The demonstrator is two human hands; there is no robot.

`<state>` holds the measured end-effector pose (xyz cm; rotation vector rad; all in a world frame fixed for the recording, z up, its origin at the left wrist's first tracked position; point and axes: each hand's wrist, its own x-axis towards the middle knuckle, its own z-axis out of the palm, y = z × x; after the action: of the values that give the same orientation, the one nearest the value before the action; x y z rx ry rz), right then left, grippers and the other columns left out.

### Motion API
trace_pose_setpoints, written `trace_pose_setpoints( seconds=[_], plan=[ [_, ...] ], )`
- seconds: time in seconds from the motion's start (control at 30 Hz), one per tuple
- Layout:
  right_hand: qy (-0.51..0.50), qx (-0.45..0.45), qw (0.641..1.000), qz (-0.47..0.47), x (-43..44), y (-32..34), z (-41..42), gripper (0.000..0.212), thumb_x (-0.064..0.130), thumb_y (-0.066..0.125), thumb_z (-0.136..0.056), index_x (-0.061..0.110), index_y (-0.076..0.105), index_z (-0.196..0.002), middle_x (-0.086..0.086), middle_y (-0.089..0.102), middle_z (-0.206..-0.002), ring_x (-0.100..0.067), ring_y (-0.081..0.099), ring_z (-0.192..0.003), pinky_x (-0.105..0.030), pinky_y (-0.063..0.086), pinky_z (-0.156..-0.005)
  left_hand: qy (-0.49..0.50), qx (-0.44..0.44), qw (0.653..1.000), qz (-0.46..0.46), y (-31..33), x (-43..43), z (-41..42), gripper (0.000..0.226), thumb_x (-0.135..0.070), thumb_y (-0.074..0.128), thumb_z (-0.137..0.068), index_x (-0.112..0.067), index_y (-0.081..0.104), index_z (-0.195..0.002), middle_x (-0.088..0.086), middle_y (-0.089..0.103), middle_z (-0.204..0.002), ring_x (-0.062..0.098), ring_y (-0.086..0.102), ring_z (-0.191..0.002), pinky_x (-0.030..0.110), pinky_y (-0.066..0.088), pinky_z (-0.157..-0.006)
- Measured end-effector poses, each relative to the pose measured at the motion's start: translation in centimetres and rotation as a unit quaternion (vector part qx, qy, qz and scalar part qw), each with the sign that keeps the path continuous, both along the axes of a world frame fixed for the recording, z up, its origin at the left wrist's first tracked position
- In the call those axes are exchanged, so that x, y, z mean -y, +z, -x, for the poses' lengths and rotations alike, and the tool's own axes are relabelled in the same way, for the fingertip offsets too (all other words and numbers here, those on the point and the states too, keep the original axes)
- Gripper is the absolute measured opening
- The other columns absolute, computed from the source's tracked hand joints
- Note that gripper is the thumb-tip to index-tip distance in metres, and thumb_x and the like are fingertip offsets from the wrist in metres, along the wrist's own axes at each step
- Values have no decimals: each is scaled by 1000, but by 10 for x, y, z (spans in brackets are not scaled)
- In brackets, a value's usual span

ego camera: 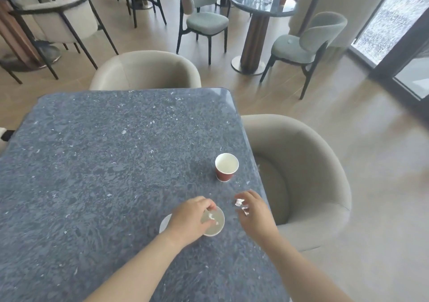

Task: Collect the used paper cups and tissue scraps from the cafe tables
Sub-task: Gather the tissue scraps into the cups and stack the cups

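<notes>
so starting at the left, you're leaning over a speckled blue-grey table (92, 162), and your left hand (189, 219) is sitting low over its near right part. Its fingers are curling over the rim of the near cup (217, 227) and gripping it from above, and the cup is standing upright on the tabletop. A white curved edge (165, 223) is peeking out just left of that hand, partly hidden under it, so I can't tell what it is. Inside the near cup a few tissue bits (212, 217) are lying on the bottom. Further back and a touch right, the red cup (226, 168) is standing upright on its own near the table's right edge, white inside and apart from both hands. Moving right, your right hand (254, 211) is hovering just beside the near cup. Its fingertips are pinching tissue scraps (240, 202), small crumpled white pieces showing between thumb and fingers. Can't tell if they're touching the tabletop. Past the table's right edge a beige armchair (313, 162) is sitting tucked close against it, and at the back right a round table (262, 2) is standing among pale green chairs
</notes>
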<state>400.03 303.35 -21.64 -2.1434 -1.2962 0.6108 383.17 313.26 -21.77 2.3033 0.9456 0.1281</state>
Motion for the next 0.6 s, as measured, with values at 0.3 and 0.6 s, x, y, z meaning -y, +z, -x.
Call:
trace_pose_setpoints(
  seconds=[0.3, 0.6],
  plan=[
    [101, 28, 988, 111, -6, -35, -50, 48, 1, 53, -79, 21, 53, -122, 7, 50, -127, -17, 49, -115, -25, 42, -91, 26, -50, 998, 14, -6, -3, -10, 37, -20, 60, -81, -33, 54, -115, -17, 47, -119, 8, 49, -107, 26, 43, -84],
    [228, 57, 951, 203, -23, -67, -72, 73, -4, 53, -76, 30, 35, -137, 9, 25, -147, -20, 29, -131, -33, 43, -97, 89, -80, 992, 39, -10, -8, -28, 29, -11, 46, -87, -28, 63, -103, -9, 62, -107, 12, 55, -100, 28, 44, -81]
  ],
)
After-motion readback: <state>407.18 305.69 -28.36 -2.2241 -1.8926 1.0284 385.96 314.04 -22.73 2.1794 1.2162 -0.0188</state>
